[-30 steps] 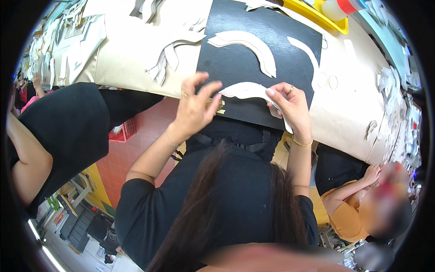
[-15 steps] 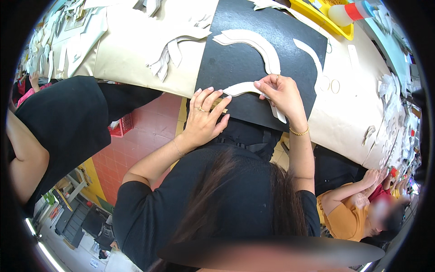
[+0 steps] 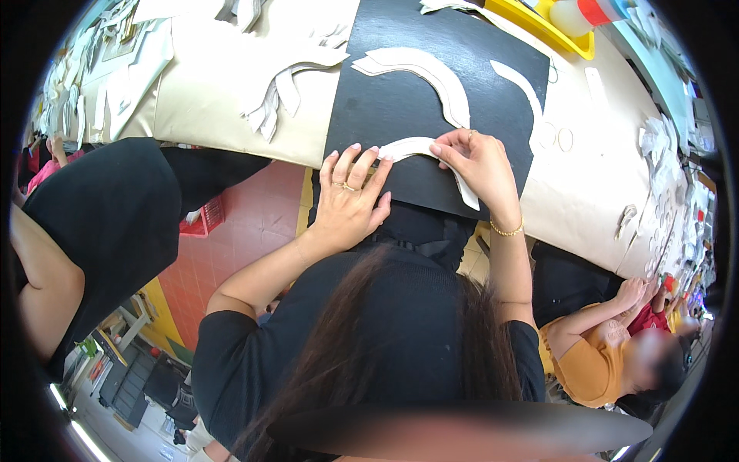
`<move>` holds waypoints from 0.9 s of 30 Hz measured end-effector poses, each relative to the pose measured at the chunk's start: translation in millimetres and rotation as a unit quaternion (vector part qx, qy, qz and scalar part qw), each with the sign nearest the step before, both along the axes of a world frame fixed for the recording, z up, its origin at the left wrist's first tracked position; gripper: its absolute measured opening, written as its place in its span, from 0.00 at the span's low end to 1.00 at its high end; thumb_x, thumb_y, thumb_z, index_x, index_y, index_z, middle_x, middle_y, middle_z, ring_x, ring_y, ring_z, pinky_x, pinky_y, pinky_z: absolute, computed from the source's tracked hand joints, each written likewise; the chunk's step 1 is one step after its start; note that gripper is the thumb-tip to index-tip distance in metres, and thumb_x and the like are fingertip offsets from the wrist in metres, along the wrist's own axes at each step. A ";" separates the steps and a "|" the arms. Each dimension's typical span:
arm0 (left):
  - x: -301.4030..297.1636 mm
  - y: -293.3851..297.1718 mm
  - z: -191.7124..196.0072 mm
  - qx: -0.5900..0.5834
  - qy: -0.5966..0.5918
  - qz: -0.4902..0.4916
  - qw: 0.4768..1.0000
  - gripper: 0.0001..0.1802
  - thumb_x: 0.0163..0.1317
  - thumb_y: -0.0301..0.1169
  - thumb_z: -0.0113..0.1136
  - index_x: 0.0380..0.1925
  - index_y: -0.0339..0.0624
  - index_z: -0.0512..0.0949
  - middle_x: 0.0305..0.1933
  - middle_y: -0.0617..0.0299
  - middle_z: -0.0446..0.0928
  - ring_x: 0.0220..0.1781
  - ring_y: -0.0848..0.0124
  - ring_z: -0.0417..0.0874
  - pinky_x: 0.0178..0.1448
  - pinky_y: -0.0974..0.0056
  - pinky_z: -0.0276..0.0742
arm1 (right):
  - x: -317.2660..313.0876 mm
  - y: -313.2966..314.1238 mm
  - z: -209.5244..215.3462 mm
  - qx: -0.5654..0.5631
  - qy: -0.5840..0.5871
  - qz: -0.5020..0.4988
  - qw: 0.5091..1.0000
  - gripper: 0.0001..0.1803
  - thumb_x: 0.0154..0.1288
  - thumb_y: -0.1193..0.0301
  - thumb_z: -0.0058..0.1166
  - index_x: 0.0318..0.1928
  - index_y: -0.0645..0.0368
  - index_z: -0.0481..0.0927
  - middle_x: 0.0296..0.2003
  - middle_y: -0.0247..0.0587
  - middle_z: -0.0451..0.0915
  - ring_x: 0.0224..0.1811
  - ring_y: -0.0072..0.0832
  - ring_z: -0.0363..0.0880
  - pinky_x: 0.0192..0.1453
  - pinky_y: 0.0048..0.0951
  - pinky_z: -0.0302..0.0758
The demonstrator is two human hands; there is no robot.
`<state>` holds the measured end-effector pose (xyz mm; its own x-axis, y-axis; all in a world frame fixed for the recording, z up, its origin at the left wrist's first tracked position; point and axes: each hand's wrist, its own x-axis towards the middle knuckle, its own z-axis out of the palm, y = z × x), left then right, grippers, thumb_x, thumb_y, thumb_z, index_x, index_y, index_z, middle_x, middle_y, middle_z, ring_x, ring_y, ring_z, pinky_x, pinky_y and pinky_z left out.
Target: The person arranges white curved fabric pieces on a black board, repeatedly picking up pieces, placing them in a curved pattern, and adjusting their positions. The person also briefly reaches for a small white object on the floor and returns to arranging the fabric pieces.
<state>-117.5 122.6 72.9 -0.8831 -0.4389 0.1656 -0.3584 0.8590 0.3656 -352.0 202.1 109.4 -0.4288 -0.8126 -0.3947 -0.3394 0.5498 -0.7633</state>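
Note:
A curved white strip [image 3: 408, 147] lies on the black mat [image 3: 419, 187] close to its near edge. My right hand [image 3: 486, 171] is closed, thumb and fingers pinching the strip near its middle; the strip's right end shows below that hand. My left hand [image 3: 346, 202] rests with fingers stretched out on the mat's near left edge, the index fingertip touching the strip's left end. Farther back on the mat is a small stack of curved white pieces [image 3: 426, 68]. A thinner curved strip [image 3: 521, 83] lies by the mat's right edge.
Loose white strips [image 3: 286, 83] lie on the cream table [image 3: 208, 108] left of the mat. At the back right are a yellow tray [image 3: 531, 23] and a bottle with a red band [image 3: 589, 14]. Two thin rings [image 3: 556, 138] lie right of the mat. Co-workers sit on both sides.
The view has shifted slightly, so the table and mat appear a little farther left. Both hands stay at the strip, the right still pinching it and the left still spread.

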 end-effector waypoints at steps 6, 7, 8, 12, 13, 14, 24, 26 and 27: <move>-4.1 -5.7 4.1 0.005 -0.008 -0.024 1.000 0.34 0.59 0.36 0.66 0.66 0.42 0.72 0.67 0.55 0.69 0.72 0.57 0.65 0.73 0.46 0.53 | -1.5 26.9 1.7 -0.006 0.021 -0.060 0.998 0.13 0.65 0.66 0.67 0.38 0.65 0.87 0.25 0.36 0.86 0.28 0.14 0.81 0.35 0.19 0.75; -5.8 -5.4 4.5 0.001 -0.016 -0.024 1.000 0.34 0.59 0.37 0.66 0.66 0.43 0.72 0.66 0.55 0.69 0.71 0.57 0.64 0.73 0.46 0.53 | -0.4 28.7 1.2 -0.012 0.023 -0.065 0.998 0.13 0.65 0.65 0.67 0.38 0.65 0.87 0.25 0.37 0.86 0.28 0.14 0.80 0.35 0.20 0.75; -7.8 -5.1 4.9 -0.005 -0.015 -0.023 1.000 0.35 0.59 0.38 0.67 0.67 0.43 0.71 0.64 0.55 0.70 0.70 0.56 0.64 0.72 0.45 0.53 | 1.3 29.3 0.3 -0.017 0.026 -0.072 0.997 0.13 0.65 0.65 0.67 0.38 0.65 0.87 0.25 0.37 0.86 0.28 0.15 0.80 0.34 0.20 0.75; -17.0 -1.1 7.5 -0.034 -0.038 -0.012 0.999 0.36 0.61 0.43 0.67 0.69 0.48 0.70 0.58 0.55 0.70 0.66 0.55 0.62 0.70 0.43 0.52 | 6.5 28.1 0.2 -0.010 0.052 -0.088 0.995 0.13 0.65 0.65 0.66 0.38 0.65 0.87 0.24 0.37 0.84 0.25 0.16 0.78 0.32 0.22 0.73; -19.1 0.1 8.2 -0.040 -0.051 -0.007 0.998 0.36 0.62 0.44 0.67 0.69 0.49 0.70 0.57 0.55 0.70 0.65 0.55 0.62 0.69 0.42 0.51 | 7.0 27.2 0.9 -0.002 0.054 -0.089 0.995 0.13 0.65 0.65 0.66 0.38 0.64 0.87 0.25 0.41 0.85 0.27 0.22 0.81 0.34 0.25 0.75; -20.8 0.3 8.8 -0.043 -0.056 -0.006 0.997 0.36 0.63 0.45 0.67 0.70 0.50 0.70 0.57 0.54 0.70 0.65 0.55 0.62 0.69 0.42 0.50 | 7.3 26.4 1.7 0.002 0.056 -0.090 0.994 0.13 0.64 0.65 0.65 0.38 0.64 0.86 0.26 0.44 0.86 0.29 0.27 0.84 0.36 0.28 0.77; -27.9 0.9 15.4 -0.051 -0.082 -0.001 0.995 0.35 0.62 0.47 0.68 0.67 0.50 0.72 0.60 0.54 0.67 0.66 0.55 0.61 0.69 0.40 0.48 | 8.3 22.1 -0.2 0.009 0.076 -0.082 0.994 0.11 0.63 0.64 0.65 0.36 0.60 0.85 0.28 0.45 0.87 0.31 0.37 0.88 0.39 0.35 0.80; -34.4 3.3 14.9 -0.048 -0.056 -0.015 0.997 0.35 0.60 0.45 0.69 0.66 0.48 0.72 0.63 0.53 0.66 0.69 0.54 0.60 0.70 0.42 0.48 | 10.3 20.6 -1.2 0.013 0.100 -0.075 0.992 0.11 0.63 0.64 0.65 0.37 0.59 0.84 0.29 0.44 0.87 0.32 0.38 0.88 0.39 0.36 0.80; -39.0 4.9 13.7 -0.041 -0.033 -0.029 0.998 0.36 0.59 0.45 0.69 0.66 0.47 0.72 0.64 0.52 0.65 0.71 0.53 0.59 0.71 0.42 0.49 | 11.4 20.1 -1.3 0.025 0.110 -0.074 0.991 0.11 0.63 0.64 0.65 0.38 0.59 0.84 0.29 0.44 0.87 0.32 0.39 0.88 0.39 0.37 0.80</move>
<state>-156.5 127.5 86.6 -0.9169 -0.3738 0.1396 -0.3281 0.9054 0.2695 -340.7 222.2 108.1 -0.6218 -0.7162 -0.3169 -0.4067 0.6411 -0.6508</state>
